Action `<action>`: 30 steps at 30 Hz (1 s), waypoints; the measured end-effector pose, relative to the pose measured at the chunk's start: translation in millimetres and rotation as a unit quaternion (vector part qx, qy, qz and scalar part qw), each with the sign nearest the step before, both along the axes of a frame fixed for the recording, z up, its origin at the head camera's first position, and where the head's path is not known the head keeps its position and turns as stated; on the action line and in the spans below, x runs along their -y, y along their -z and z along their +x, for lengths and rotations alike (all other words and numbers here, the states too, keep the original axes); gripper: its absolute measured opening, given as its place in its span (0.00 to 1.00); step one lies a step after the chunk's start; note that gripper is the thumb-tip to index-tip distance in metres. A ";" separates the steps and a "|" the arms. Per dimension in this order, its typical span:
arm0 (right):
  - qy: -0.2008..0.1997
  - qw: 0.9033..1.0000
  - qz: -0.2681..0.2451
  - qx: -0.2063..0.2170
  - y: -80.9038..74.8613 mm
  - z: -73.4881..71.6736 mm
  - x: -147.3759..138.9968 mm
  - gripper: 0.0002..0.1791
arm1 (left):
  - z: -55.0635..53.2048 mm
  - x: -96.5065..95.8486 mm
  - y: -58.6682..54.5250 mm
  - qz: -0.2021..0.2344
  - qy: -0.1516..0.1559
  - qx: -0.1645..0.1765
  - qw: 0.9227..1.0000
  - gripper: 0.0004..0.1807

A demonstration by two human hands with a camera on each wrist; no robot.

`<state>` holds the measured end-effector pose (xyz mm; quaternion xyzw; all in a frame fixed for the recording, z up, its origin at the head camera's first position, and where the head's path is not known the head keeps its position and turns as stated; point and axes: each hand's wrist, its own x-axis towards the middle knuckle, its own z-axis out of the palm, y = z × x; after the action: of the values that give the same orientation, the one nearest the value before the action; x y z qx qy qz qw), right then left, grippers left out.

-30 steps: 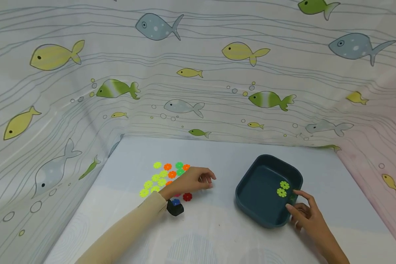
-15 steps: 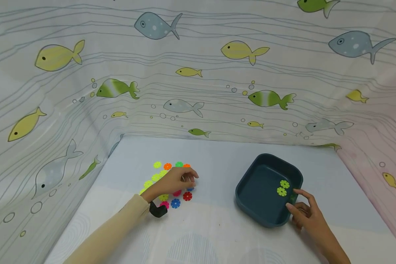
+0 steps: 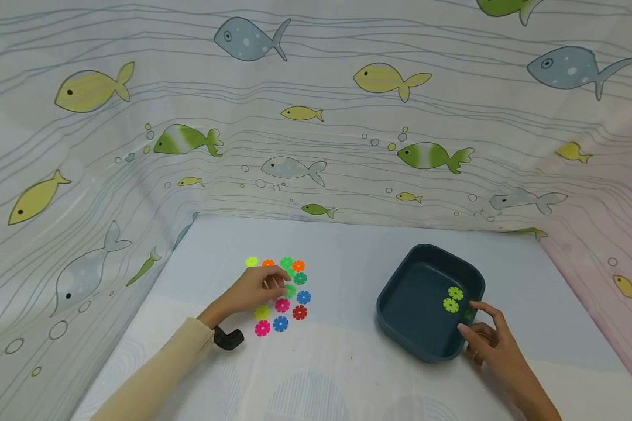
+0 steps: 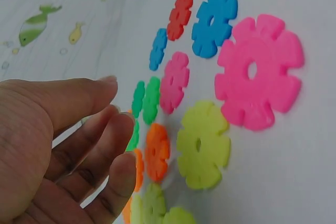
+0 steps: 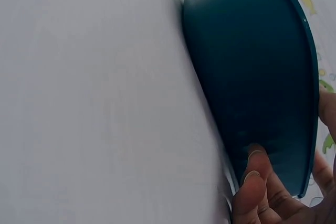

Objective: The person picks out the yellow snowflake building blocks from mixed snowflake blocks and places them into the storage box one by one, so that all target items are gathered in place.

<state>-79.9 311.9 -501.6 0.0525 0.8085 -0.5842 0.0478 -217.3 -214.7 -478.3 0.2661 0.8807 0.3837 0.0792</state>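
My left hand (image 3: 251,287) hovers over a spread of flower-shaped plastic discs, its fingers loosely bent. Nothing shows between thumb and fingers in the left wrist view, where a pink disc (image 4: 259,72), a yellow disc (image 4: 203,145) and an orange disc (image 4: 157,152) lie beside the hand (image 4: 63,145). The hand hides part of the spread in the head view. My right hand (image 3: 492,342) grips the near right wall of a dark teal plastic tray (image 3: 408,342), with fingertips against its outer side in the right wrist view. Two yellow-green discs (image 3: 453,299) lie inside the tray.
Blue (image 3: 281,324) and red (image 3: 299,312) discs lie at the spread's near right side. A black wrist strap piece (image 3: 229,339) hangs under my left wrist. Fish-printed sheeting (image 3: 342,134) walls the white table (image 3: 337,362) at the back and sides.
My left hand has moved left from beside the discs to above them, uncovering several discs on the right of the spread. The right hand and the tray stay in place.
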 end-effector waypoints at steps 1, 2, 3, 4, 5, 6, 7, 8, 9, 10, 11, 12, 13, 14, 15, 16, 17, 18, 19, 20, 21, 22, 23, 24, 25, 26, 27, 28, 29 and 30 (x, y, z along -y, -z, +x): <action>0.000 1.000 0.001 0.000 0.1 0.0 0.0 0.36 | -0.2 3.1 -0.2 0.001 -0.005 0.001 1.000 0.12; 0.001 1.000 0.002 0.000 0.1 -0.1 0.0 0.36 | -0.4 6.3 -0.2 0.001 -0.009 0.001 1.000 0.12; 0.001 1.000 0.003 0.000 0.1 -0.1 0.0 0.36 | -0.7 9.3 -0.6 0.000 -0.014 0.002 1.000 0.12; 0.001 1.000 0.004 0.000 0.0 -0.2 0.0 0.36 | -0.8 12.2 -0.9 -0.001 -0.021 0.005 1.000 0.12; 0.001 1.000 0.005 0.000 -0.3 -0.3 0.1 0.36 | -1.2 15.3 -0.6 -0.001 -0.028 0.007 1.000 0.12; 0.002 1.000 0.006 0.000 -0.6 -0.5 0.1 0.36 | -1.3 18.0 -0.8 -0.002 -0.035 0.009 0.999 0.13; 0.002 1.000 0.007 0.000 -1.0 -0.7 0.1 0.36 | -1.5 21.0 -0.5 -0.005 -0.041 0.012 0.999 0.12; 0.001 1.000 0.007 0.000 -1.3 -0.9 0.2 0.36 | -1.4 24.4 -0.1 -0.008 -0.049 0.014 0.999 0.12; 0.000 1.000 0.007 -0.001 -1.7 -1.2 0.2 0.36 | -1.5 27.6 0.0 -0.011 -0.058 0.016 0.998 0.13; -0.001 1.000 0.007 0.000 -2.0 -1.4 0.3 0.36 | -2.1 31.1 0.5 -0.015 -0.063 0.016 0.998 0.13; -0.002 1.000 0.007 0.000 -2.3 -1.5 0.2 0.36 | -2.6 34.7 0.5 -0.018 -0.068 0.014 0.997 0.13; -0.002 1.000 0.006 0.000 -2.3 -1.5 0.2 0.36 | -3.5 38.2 0.4 -0.022 -0.074 0.014 0.997 0.14; -0.002 1.000 0.006 0.000 -2.3 -1.6 0.1 0.35 | -4.7 41.9 0.9 -0.026 -0.081 0.013 0.996 0.14; -0.003 1.000 0.007 0.000 -2.3 -1.6 -0.1 0.35 | -5.7 45.6 0.9 -0.028 -0.086 0.010 0.996 0.15; -0.002 1.000 0.007 0.000 -2.4 -1.6 -0.2 0.35 | -6.7 49.1 1.2 -0.029 -0.092 0.008 0.995 0.15; -0.001 1.000 0.007 0.000 -2.5 -1.6 -0.3 0.35 | -7.7 52.6 1.8 -0.028 -0.097 0.006 0.995 0.15; 0.000 1.000 0.008 0.000 -2.5 -1.7 -0.5 0.34 | -8.1 55.6 2.4 -0.028 -0.103 0.007 0.994 0.16; 0.000 1.000 0.009 0.001 -2.4 -2.0 -0.7 0.34 | -8.5 58.4 3.5 -0.030 -0.109 0.007 0.994 0.16; 0.001 1.000 0.009 0.002 -2.5 -2.2 -0.7 0.34 | -8.4 61.2 4.7 -0.029 -0.113 0.006 0.993 0.17; 0.000 1.000 0.010 0.003 -2.6 -2.3 -0.8 0.33 | -8.3 63.5 5.7 -0.030 -0.116 0.007 0.993 0.17; 0.000 1.000 0.010 0.005 -2.6 -2.5 -0.7 0.33 | -8.2 65.3 6.7 -0.030 -0.118 0.011 0.992 0.18; 0.000 1.000 0.009 0.006 -2.5 -2.6 -0.7 0.33 | -8.1 67.1 7.7 -0.032 -0.118 0.013 0.992 0.18; 0.000 1.000 0.009 0.007 -2.3 -2.7 -0.6 0.33 | -8.2 68.4 8.5 -0.033 -0.119 0.016 0.992 0.19; 0.000 1.000 0.008 0.009 -2.5 -2.7 -0.3 0.33 | -8.3 69.5 9.0 -0.034 -0.120 0.018 0.992 0.19; -0.001 1.000 0.006 0.012 -2.5 -2.8 0.0 0.34 | -8.5 70.6 9.4 -0.035 -0.121 0.020 0.992 0.20; -0.001 1.000 0.005 0.015 -2.4 -2.8 0.2 0.33 | -8.8 71.4 9.7 -0.036 -0.120 0.017 0.992 0.20; 0.001 1.000 0.003 0.018 -2.4 -2.9 0.6 0.33 | -9.2 72.2 10.0 -0.037 -0.122 0.017 0.992 0.20; 0.001 1.000 0.001 0.021 -2.1 -2.9 0.8 0.33 | -9.6 73.0 10.5 -0.041 -0.123 0.014 0.991 0.20; 0.002 1.000 0.000 0.023 -2.0 -3.0 1.1 0.33 | -10.0 73.6 10.9 -0.043 -0.126 0.013 0.991 0.20; 0.001 1.000 0.000 0.026 -1.9 -3.1 1.2 0.33 | -10.2 74.5 11.5 -0.048 -0.127 0.011 0.991 0.20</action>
<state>-83.0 310.6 -499.7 0.0690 0.8066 -0.5831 0.0682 -227.5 -289.2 -489.8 0.1438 0.9237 0.3512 0.0525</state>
